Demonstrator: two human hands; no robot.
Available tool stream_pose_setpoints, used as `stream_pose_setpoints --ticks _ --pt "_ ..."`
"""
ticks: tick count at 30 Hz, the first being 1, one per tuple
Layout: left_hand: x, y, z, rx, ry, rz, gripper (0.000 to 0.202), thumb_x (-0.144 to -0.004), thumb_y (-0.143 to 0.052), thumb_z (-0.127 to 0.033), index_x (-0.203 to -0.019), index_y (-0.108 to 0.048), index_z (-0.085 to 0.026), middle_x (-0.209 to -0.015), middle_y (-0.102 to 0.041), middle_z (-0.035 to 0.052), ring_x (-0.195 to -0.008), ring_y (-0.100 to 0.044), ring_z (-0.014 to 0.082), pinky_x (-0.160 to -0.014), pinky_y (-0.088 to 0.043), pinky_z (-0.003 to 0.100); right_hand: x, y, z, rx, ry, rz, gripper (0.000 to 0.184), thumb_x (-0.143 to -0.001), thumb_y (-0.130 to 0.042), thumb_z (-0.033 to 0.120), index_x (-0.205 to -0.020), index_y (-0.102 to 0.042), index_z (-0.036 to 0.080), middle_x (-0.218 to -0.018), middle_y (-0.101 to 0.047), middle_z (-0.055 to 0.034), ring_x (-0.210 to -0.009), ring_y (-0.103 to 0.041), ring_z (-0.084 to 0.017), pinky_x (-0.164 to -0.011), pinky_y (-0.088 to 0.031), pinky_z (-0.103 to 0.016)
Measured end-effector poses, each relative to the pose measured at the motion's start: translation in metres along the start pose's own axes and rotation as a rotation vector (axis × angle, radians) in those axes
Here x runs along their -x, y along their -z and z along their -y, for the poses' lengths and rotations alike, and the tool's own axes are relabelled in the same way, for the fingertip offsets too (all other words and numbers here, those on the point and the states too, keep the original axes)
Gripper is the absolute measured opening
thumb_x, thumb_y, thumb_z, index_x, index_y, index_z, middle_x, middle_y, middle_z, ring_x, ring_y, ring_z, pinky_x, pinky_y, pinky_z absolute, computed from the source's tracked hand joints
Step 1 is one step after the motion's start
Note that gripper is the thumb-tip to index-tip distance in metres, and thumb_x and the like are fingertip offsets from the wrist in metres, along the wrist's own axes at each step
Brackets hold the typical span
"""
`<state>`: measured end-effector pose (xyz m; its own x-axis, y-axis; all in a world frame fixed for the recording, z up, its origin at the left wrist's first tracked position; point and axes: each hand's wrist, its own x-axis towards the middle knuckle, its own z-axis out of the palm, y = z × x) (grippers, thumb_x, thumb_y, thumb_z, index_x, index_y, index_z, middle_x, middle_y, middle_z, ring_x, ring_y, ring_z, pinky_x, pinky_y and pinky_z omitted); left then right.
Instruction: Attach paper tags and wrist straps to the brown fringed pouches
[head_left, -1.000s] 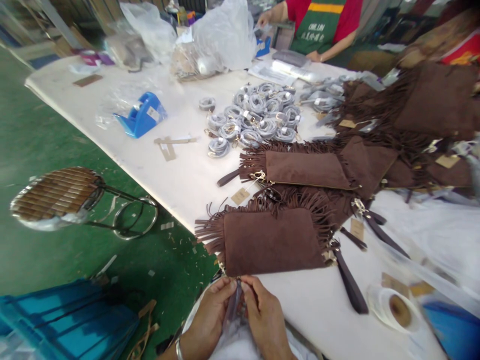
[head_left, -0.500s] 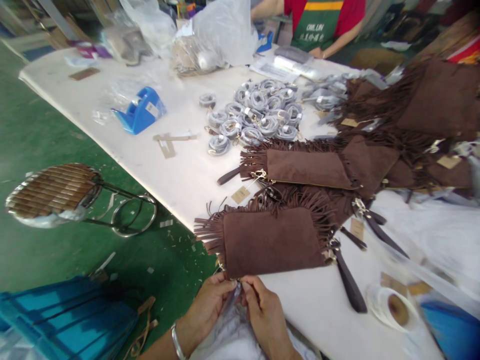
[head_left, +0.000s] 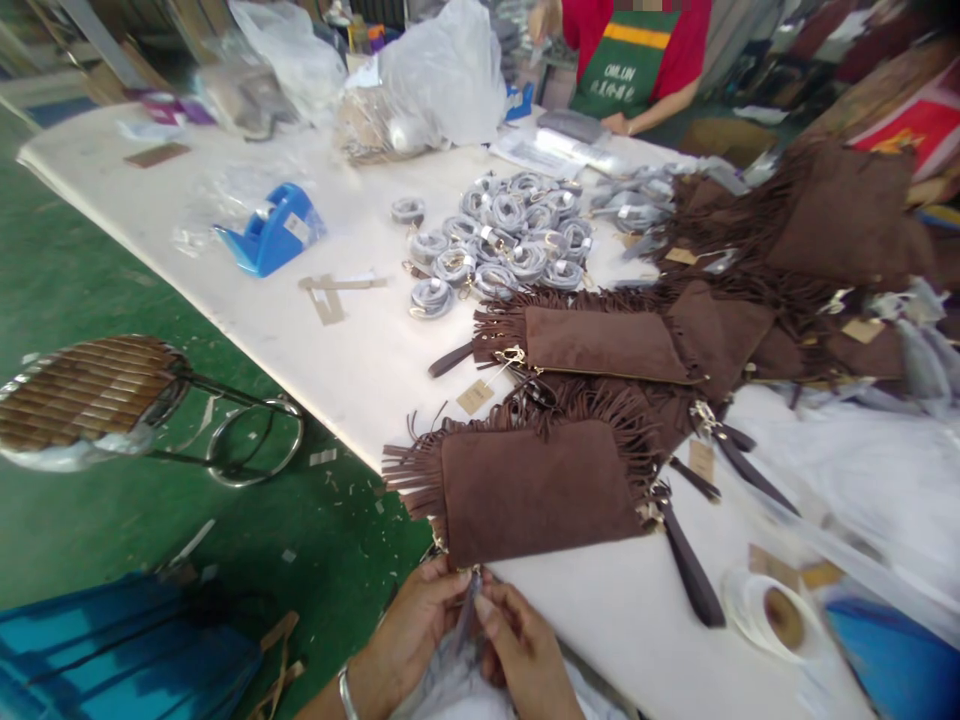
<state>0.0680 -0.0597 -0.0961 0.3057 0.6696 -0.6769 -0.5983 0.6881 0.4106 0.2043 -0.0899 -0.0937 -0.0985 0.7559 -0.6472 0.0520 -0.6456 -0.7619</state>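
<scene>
- Brown fringed bag point(head_left: 536, 490) lies flat, lower middle of the frame, near edge close to the person, likely for easy reach.
- Left hand point(head_left: 420, 625) and right hand point(head_left: 521, 635), bottom middle: 2 sets of fingertips nearly closed, pinching 1 thin grey strip point(head_left: 466, 618) by the bag's edge.
- Green apron point(head_left: 621, 75), top right of middle, says "OMLUN"; writing on the tan tag point(head_left: 475, 397) is too small.

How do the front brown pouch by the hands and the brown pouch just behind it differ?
Contact: the left hand and right hand are at the front pouch's near edge; the rear pouch is apart from both.
Strap: the front pouch has a long strap at image right; the rear pouch has a short strap at image left.
Shared: brown, fringed.
</scene>
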Motion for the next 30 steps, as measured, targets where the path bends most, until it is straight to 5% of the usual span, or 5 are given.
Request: stream_pose_setpoints --ticks 6,11,24,30 --pt "-0.003 0.0 0.0 -0.042 -0.007 0.006 0.018 -0.075 -0.069 -0.02 -0.09 -0.07 -0.01 -0.086 -0.07 0.0128 -0.077 -0.065 0.022 -0.069 -0.047 0.029 -0.011 0.006 -0.007 -0.14 -0.081 0.147 0.054 -0.069 -0.061 0.069 -0.077 -0.056 0.017 -0.041 -0.042 0.0085 -0.035 -0.03 -0.005 -0.04 -0.021 -0.018" --pt "-0.001 -0.001 -0.003 -0.032 0.009 0.06 0.019 -0.076 -0.064 -0.019 -0.092 -0.07 -0.01 -0.081 -0.069 0.0115 -0.072 -0.064 0.0222 -0.065 -0.047 0.03 -0.016 0.004 -0.008 -0.173 -0.111 0.078 0.052 -0.062 -0.068 0.067 -0.068 -0.054 0.017 -0.041 -0.044 0.0079 -0.034 -0.031 -0.005 -0.038 -0.023 -0.017" --pt "0.004 -0.008 -0.012 -0.157 -0.003 0.024 0.026 -0.074 -0.073 -0.035 -0.088 -0.068 -0.013 -0.09 -0.069 0.0113 -0.079 -0.065 0.0242 -0.074 -0.049 0.032 -0.013 0.003 -0.011 -0.127 -0.068 -0.099 0.051 -0.071 -0.059 0.068 -0.066 -0.054 0.018 -0.037 -0.044 0.0066 -0.032 -0.03 -0.006 -0.036 -0.023 -0.019" --pt "0.005 -0.005 -0.008 -0.134 -0.052 0.052 0.025 -0.083 -0.066 -0.031 -0.103 -0.065 -0.015 -0.095 -0.069 0.0109 -0.084 -0.064 0.0226 -0.075 -0.047 0.031 -0.012 -0.001 -0.004 -0.086 -0.008 -0.148 0.045 -0.078 -0.055 0.061 -0.065 -0.052 0.019 -0.039 -0.043 0.0065 -0.035 -0.031 -0.007 -0.039 -0.024 -0.02"
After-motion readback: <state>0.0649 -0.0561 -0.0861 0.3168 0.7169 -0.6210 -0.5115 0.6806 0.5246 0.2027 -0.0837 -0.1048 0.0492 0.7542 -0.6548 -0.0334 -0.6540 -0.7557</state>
